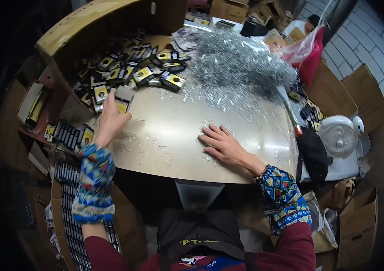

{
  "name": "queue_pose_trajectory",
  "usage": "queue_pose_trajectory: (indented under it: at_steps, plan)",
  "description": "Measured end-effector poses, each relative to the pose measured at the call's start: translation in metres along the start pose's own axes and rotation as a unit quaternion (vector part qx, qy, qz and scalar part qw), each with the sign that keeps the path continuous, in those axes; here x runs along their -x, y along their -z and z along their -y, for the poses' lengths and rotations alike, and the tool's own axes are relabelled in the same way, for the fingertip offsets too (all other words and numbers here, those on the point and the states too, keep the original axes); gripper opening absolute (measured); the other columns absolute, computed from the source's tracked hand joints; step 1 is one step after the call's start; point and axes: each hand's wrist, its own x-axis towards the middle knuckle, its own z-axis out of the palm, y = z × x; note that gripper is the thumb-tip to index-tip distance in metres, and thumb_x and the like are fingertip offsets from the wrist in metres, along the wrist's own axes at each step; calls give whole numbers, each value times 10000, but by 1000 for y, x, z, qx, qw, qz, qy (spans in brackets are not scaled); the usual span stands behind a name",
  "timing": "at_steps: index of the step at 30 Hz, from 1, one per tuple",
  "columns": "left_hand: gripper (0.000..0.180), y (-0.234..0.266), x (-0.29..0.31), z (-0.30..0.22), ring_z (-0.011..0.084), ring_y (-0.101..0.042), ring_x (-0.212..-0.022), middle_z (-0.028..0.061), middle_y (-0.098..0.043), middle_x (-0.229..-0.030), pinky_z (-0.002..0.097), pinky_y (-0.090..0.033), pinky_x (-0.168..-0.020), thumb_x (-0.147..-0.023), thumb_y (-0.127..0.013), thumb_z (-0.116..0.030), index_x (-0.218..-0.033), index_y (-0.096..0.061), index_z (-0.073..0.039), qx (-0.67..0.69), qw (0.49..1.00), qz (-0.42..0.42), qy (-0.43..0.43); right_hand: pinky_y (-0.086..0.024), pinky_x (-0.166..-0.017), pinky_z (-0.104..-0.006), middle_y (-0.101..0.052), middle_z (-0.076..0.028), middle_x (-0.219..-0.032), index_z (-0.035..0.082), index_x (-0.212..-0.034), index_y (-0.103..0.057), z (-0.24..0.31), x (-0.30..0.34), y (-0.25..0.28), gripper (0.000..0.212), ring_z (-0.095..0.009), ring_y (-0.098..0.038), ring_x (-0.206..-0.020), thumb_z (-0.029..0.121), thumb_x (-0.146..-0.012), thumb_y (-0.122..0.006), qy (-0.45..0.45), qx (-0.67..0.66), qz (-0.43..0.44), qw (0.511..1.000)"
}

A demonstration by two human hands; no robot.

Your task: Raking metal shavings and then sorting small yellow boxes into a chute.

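Note:
On the left of the metal tabletop [169, 131], my left hand [110, 119] is closed on a small black-and-yellow box [123, 105]. A grey end of the box stands out past my fingers, and the rest is partly hidden by them. My right hand [226, 147] lies flat, fingers spread, on a few loose silvery wire pieces [208, 123] near the middle. They are thin and short, too small to name surely. A big heap of the same pieces [232, 58] covers the far right of the tabletop. Beyond my left hand lies a jumbled pile of black-and-yellow boxes [142, 76].
A cardboard carton [65, 34] walls in the box pile. Rows of packed boxes fill a carton [71, 198] at lower left. On the right stand a small white fan [338, 135], a black cloth item [313, 153] and open cartons [357, 226].

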Motion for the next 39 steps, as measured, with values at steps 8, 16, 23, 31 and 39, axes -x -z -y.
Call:
queue_pose_trajectory:
  at_steps: [8, 16, 23, 31, 39]
  plan:
    - [298, -3, 157, -46, 198, -676, -916, 54, -667, -1066, 381, -585, -765, -1008, -481, -334, -1165, -530, -86, 717, 583, 234, 301, -191, -1156, -481, -348, -225, -1495, 109, -1412, -460, -35, 51, 5, 483, -356, -284, -1417, 304, -974, -519, -192, -71, -168, 964]
    - [158, -58, 299, -29, 112, -608, -850, 17, -604, -1005, 267, -517, -605, -948, -544, -123, -1106, -549, -113, 433, 758, 228, 431, -257, -1127, -499, -386, -245, -1447, 14, -1356, -462, 57, 8, -35, 482, -374, -332, -1375, 321, -985, -477, -97, 16, -156, 983]
    - [213, -118, 348, -71, 71, -565, -740, -3, -618, -890, 186, -431, -599, -870, -626, -35, -1073, -575, -74, 523, 705, 287, 384, -277, -1106, -523, -381, -324, -1408, -39, -1375, -404, 127, 41, -41, 507, -456, -330, -1349, 271, -984, -493, -108, -15, -136, 985]
    - [234, -102, 344, -77, 87, -583, -893, 41, -623, -983, 220, -471, -742, -872, -600, -35, -1101, -553, -34, 608, 613, 265, 429, -298, -1104, -503, -460, -317, -1340, -86, -1405, -312, 92, 30, -30, 550, -456, -387, -1306, 220, -985, -491, -112, -80, -160, 978]
    - [393, -111, 350, -71, 120, -583, -915, 70, -627, -1044, 272, -485, -799, -838, -650, -95, -1194, -504, -19, 557, 649, 335, 396, -361, -1052, -472, -558, -239, -1254, -12, -1261, -534, 63, 20, -34, 355, -410, -494, -1212, 69, -916, -540, -79, 27, -280, 956]
